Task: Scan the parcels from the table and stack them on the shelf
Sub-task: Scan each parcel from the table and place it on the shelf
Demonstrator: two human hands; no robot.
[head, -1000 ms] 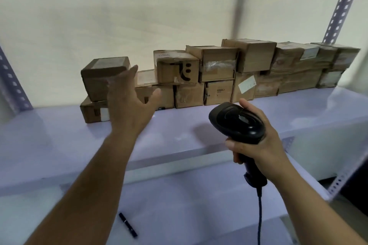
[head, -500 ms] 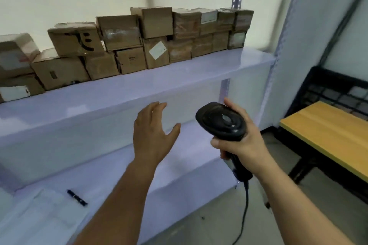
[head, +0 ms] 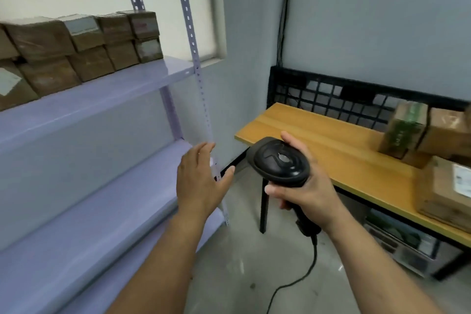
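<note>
Two rows of brown cardboard parcels (head: pixel 76 51) are stacked at the back of the lilac shelf (head: pixel 102 97) on the left. More parcels (head: pixel 418 132) sit on the wooden table (head: pixel 331 150) at the right, one large box (head: pixel 448 191) near its front edge. My right hand (head: pixel 305 186) grips a black corded barcode scanner (head: pixel 280 160) in mid-air between shelf and table. My left hand (head: pixel 198 181) is empty with fingers spread, hovering in front of the shelf's front post.
A perforated lilac post (head: pixel 201 92) stands at the shelf's right front corner. A lower shelf board (head: pixel 89 224) lies below. A black wire grid (head: pixel 331 99) backs the table. The scanner cable (head: pixel 300 275) trails over the grey floor.
The view has swung right from the shelf toward the table. My left hand came away from the stacked parcels and now hangs empty; the scanner stays in my right hand.
</note>
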